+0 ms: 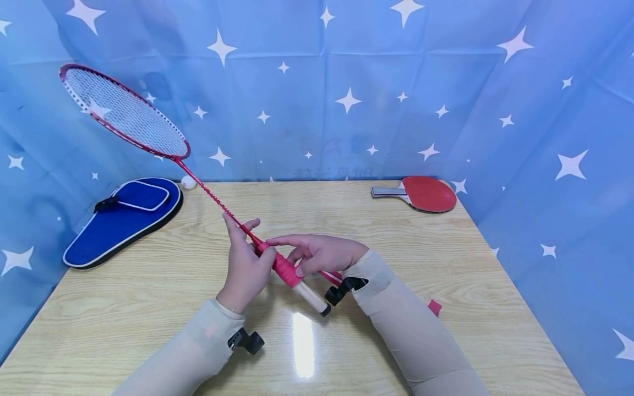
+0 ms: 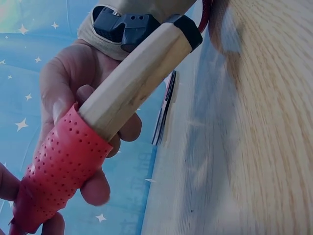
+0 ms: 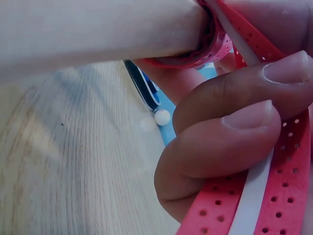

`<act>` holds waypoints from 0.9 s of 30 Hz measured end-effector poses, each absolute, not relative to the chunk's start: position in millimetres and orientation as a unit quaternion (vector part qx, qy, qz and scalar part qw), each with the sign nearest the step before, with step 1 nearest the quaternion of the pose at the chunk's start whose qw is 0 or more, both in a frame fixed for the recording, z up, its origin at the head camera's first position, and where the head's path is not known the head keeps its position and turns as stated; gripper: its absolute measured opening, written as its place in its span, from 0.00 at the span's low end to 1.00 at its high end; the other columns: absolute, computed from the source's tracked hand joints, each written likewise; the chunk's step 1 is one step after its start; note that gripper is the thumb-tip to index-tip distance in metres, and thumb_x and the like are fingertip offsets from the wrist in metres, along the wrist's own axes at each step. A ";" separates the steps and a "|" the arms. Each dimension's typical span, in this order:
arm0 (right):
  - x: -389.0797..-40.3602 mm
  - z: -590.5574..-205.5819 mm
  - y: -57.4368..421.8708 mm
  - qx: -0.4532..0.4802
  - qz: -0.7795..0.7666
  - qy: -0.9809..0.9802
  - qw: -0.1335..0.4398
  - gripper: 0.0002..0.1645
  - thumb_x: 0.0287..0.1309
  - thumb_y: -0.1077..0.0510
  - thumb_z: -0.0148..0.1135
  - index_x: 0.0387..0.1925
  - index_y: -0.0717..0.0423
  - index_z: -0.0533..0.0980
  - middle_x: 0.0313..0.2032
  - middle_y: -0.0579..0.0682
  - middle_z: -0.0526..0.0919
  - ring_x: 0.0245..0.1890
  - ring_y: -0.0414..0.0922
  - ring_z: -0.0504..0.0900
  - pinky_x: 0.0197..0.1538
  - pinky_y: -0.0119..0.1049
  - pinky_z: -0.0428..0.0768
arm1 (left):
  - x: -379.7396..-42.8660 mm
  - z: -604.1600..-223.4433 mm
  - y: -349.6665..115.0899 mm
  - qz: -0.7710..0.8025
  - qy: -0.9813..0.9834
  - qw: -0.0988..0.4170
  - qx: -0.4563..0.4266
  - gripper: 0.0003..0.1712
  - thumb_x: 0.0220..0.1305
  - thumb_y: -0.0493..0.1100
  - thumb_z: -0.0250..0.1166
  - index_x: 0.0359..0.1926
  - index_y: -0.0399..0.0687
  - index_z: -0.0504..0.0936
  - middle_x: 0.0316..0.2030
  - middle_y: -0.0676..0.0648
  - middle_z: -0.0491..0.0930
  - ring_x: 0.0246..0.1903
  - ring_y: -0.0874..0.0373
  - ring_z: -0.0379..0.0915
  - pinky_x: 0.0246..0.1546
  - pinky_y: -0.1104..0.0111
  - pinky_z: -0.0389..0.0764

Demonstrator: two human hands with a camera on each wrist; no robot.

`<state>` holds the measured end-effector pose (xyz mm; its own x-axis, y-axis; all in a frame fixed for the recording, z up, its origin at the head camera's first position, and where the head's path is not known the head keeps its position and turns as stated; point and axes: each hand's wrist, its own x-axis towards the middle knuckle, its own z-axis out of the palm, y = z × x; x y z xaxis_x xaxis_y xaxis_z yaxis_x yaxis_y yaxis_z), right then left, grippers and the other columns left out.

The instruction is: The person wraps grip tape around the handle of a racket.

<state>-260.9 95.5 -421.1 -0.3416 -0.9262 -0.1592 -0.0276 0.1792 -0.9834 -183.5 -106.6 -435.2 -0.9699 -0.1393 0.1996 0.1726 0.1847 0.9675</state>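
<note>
A red badminton racket (image 1: 218,202) is held at a slant above the table, its strung head up at the far left. My left hand (image 1: 247,275) grips it where the shaft meets the handle. Red perforated grip tape (image 1: 284,268) is wrapped round the upper handle; below it, bare pale wood (image 2: 137,78) runs to a black end cap (image 2: 188,32). My right hand (image 1: 329,253) is at the wrapped part, fingers curled on the loose tape. In the right wrist view this loose strip (image 3: 288,186), with a white stripe, trails down past the fingers.
A blue paddle case (image 1: 124,228) lies at the back left, a white ball (image 1: 188,182) next to it. At the back right rests a red table tennis paddle (image 1: 428,195). A small red piece (image 1: 434,307) shows beyond the right forearm. A starry blue curtain (image 1: 297,82) borders the wooden table (image 1: 148,324).
</note>
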 end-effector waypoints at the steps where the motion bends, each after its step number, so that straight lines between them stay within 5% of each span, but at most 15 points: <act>1: -260.8 -421.1 95.2 -0.377 -0.515 0.639 0.429 0.51 0.63 0.73 0.59 0.82 0.40 0.60 0.59 0.70 0.80 0.56 0.51 0.83 0.47 0.39 0.81 | -183.6 -435.1 -106.6 -0.639 -0.759 0.123 -0.011 0.73 0.60 0.27 0.61 0.81 0.66 0.13 0.73 0.50 0.66 0.35 0.47 0.83 0.30 0.66 0.86; 14: -260.8 -420.9 94.8 -0.376 -0.505 0.666 0.400 0.51 0.59 0.67 0.72 0.79 0.38 0.65 0.54 0.64 0.82 0.52 0.55 0.85 0.50 0.40 0.86 | -183.4 -434.2 -106.4 -0.616 -0.779 0.122 -0.010 0.78 0.61 0.35 0.73 0.81 0.66 0.13 0.72 0.51 0.67 0.32 0.49 0.81 0.33 0.65 0.88; 27: -260.5 -420.1 95.0 -0.362 -0.525 0.631 0.441 0.53 0.60 0.76 0.54 0.82 0.39 0.59 0.60 0.76 0.77 0.56 0.54 0.83 0.45 0.35 0.82 | -181.9 -432.5 -106.5 -0.623 -0.773 0.122 -0.011 0.75 0.61 0.31 0.66 0.80 0.64 0.12 0.73 0.50 0.66 0.33 0.49 0.81 0.32 0.65 0.88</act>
<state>-260.5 95.0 -420.1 -0.3480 -0.9207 -0.1768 0.0069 0.1860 -0.9825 -181.9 -106.5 -432.5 -0.9701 -0.1350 0.2016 0.1684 0.2237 0.9600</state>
